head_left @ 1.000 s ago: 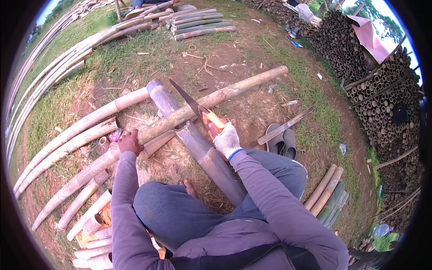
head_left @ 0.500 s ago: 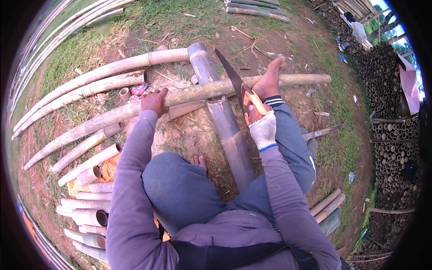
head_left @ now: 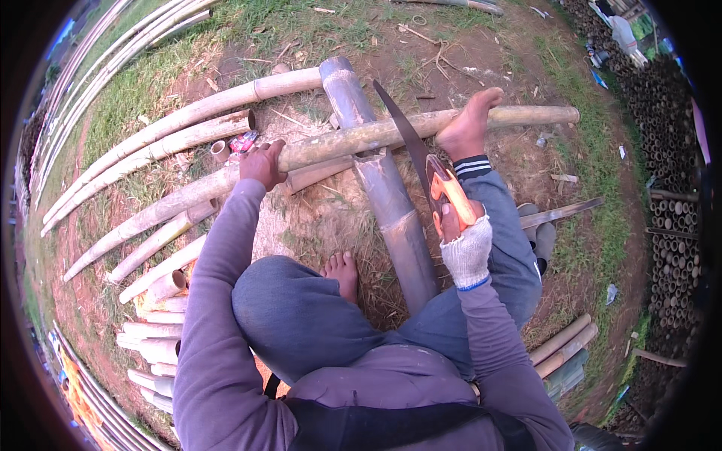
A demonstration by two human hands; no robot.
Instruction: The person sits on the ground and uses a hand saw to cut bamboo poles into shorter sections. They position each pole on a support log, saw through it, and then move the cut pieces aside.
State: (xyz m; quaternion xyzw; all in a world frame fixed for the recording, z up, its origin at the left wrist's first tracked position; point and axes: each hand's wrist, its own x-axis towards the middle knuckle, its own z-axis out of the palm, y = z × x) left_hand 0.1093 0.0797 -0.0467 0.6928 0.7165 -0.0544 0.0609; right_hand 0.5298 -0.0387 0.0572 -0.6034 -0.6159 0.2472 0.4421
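My left hand [head_left: 262,164] is closed over a long bamboo pole [head_left: 338,143], pressing on it left of centre. The pole lies crosswise over a thick, dark bamboo log [head_left: 398,222]. Right of that crossing, a handsaw [head_left: 411,140] with a dark blade and an orange handle rests its blade across the pole. My right hand [head_left: 465,246], in a white fingerless-looking glove, is wrapped round the saw's handle. My bare right foot [head_left: 470,128] bears on the pole just beyond the blade. Whether the blade has cut into the pole cannot be made out.
Several bamboo poles [head_left: 188,134] lie to the left, with short cut pieces [head_left: 154,331] nearer me. My other foot [head_left: 342,274] stands on the ground by the log. Pale bamboo lengths [head_left: 560,340] lie at right. Stacked bamboo [head_left: 669,248] lines the far right.
My right hand has drawn the saw back toward me and slightly right. My left hand stays on the pole. The whole view has shifted a little.
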